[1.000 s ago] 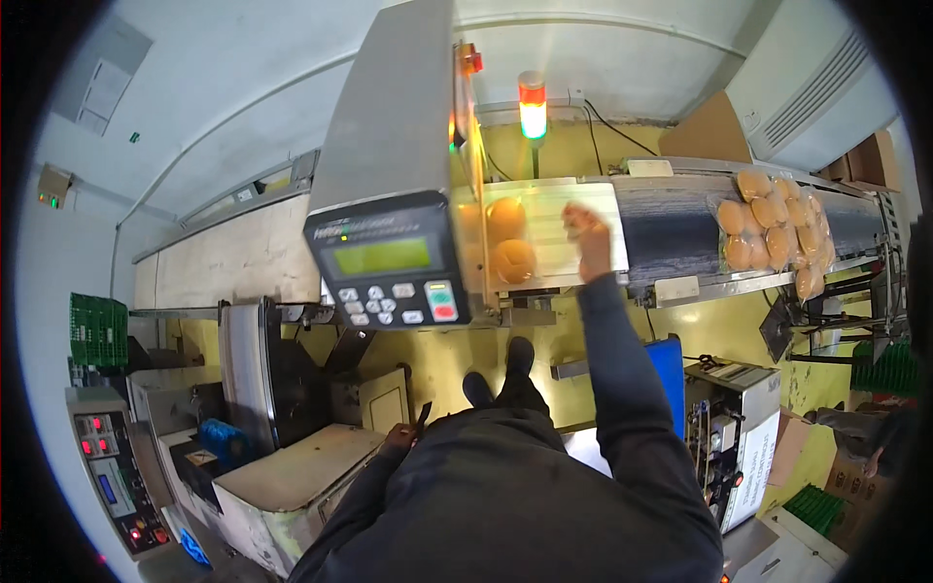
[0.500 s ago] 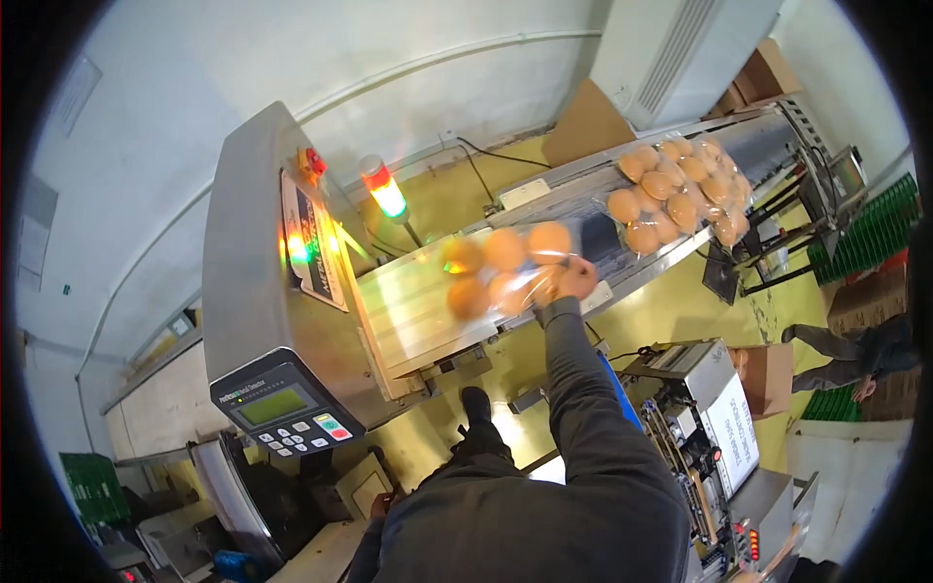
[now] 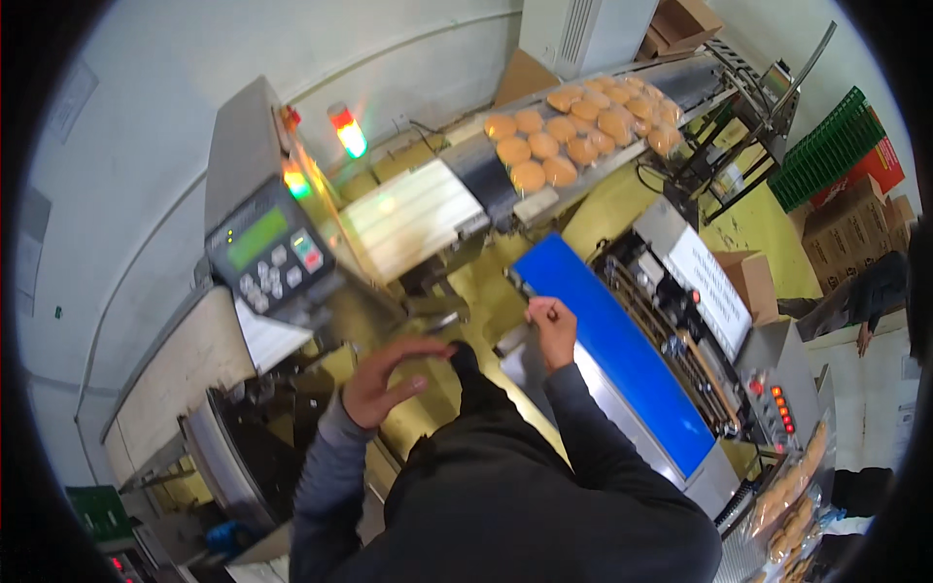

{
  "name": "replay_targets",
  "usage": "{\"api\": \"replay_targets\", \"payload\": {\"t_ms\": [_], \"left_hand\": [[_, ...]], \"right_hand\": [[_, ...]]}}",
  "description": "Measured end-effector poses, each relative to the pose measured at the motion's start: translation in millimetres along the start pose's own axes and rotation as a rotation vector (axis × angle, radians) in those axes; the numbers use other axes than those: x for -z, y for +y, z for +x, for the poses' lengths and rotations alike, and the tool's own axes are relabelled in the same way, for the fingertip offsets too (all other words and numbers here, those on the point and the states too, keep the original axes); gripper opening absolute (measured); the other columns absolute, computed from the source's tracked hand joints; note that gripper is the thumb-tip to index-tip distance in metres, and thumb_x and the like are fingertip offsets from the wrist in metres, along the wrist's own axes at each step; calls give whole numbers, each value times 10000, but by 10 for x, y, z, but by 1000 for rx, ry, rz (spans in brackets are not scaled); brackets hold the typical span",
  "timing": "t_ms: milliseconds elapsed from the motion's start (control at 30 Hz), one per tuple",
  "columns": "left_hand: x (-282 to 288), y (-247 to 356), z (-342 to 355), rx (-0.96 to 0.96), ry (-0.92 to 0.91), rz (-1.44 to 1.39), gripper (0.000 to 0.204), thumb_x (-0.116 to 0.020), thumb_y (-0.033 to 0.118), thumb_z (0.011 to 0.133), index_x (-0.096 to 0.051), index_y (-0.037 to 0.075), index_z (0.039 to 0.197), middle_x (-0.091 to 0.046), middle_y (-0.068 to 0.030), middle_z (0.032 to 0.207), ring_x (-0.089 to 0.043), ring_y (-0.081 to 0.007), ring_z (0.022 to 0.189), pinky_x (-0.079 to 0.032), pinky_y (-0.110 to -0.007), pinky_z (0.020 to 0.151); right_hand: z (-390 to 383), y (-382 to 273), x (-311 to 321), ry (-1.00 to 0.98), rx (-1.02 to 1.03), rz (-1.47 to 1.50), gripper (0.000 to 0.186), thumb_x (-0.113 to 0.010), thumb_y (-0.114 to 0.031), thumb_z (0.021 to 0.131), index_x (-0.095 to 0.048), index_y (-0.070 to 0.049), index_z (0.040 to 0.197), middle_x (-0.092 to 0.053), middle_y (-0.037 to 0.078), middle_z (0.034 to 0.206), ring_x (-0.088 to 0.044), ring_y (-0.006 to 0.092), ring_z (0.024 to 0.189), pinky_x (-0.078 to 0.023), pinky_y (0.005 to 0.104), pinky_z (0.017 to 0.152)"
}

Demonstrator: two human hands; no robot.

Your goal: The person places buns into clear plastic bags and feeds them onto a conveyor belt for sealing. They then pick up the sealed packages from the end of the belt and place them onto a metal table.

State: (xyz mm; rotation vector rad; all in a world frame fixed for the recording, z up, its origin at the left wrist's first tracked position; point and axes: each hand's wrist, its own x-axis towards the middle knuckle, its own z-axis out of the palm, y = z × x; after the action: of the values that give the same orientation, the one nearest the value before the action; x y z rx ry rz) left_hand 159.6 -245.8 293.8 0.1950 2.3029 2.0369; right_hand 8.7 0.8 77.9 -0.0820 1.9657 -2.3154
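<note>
Golden buns [image 3: 569, 136] are carried on the conveyor's [image 3: 486, 180] far end. The left hand [image 3: 384, 379] is held open, empty. The right hand [image 3: 552, 325] is loosely curled at the blue belt's [image 3: 622, 360] near edge; any grasp cannot be told.

Left hand [image 3: 381, 381] raised, fingers spread and curved — right hand [image 3: 552, 328] loosely curled, empty.

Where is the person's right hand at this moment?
In the head view, the right hand is near the centre, closed, at the near end of the blue conveyor belt, right of the raised left hand.
</note>
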Motion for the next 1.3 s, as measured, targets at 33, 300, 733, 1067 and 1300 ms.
{"api": "replay_targets", "payload": {"t_ms": [33,300,733,1067,1300], "left_hand": [[-101,325,61,-193,-98,-66,466,-577,307,869,-552,-31,1190,-605,-173,1152,-571,-287,1080,-411,-397,952],[-2357,1605,7,-653,-1105,-1131,557,-610,365,865,-536,-76,1197,-588,-240,1145,-576,-368,1037,-419,-425,945],[-6318,2106,-745,-208,-1861,-1460,459,-565,279,881,-530,-63,1184,-595,-222,1124,-578,-320,1031,-425,-405,937],[-8935,2560,-992,-96,-1954,-1537,388,-529,213,893,-525,-53,1175,-600,-208,1107,-579,-283,1027,-429,-388,931],[-9740,2646,-923,-102,-1942,-1591,341,-505,167,902,-521,-46,1168,-604,-198,1096,-579,-258,1023,-432,-377,927]], "right_hand": [[-433,-82,131,13,-83,-59,89,-621,-36,833,-653,14,900,-640,29,780,-571,77,722,-443,217,674],[-2933,-169,1982,319,-212,-335,104,-615,-27,842,-627,18,935,-630,42,781,-596,107,749,-471,236,722],[-5017,-1227,5110,1135,19,-264,119,-607,-39,857,-620,25,956,-644,69,814,-593,123,751,-469,243,698],[-5281,-1495,8100,1116,171,-989,278,-645,-153,817,-621,-55,1076,-609,130,1073,-567,295,993,-438,361,876],[-5045,-1675,8887,906,54,-1312,361,-687,-272,775,-641,-126,1102,-577,117,1100,-514,323,1011,-419,411,880]]}}
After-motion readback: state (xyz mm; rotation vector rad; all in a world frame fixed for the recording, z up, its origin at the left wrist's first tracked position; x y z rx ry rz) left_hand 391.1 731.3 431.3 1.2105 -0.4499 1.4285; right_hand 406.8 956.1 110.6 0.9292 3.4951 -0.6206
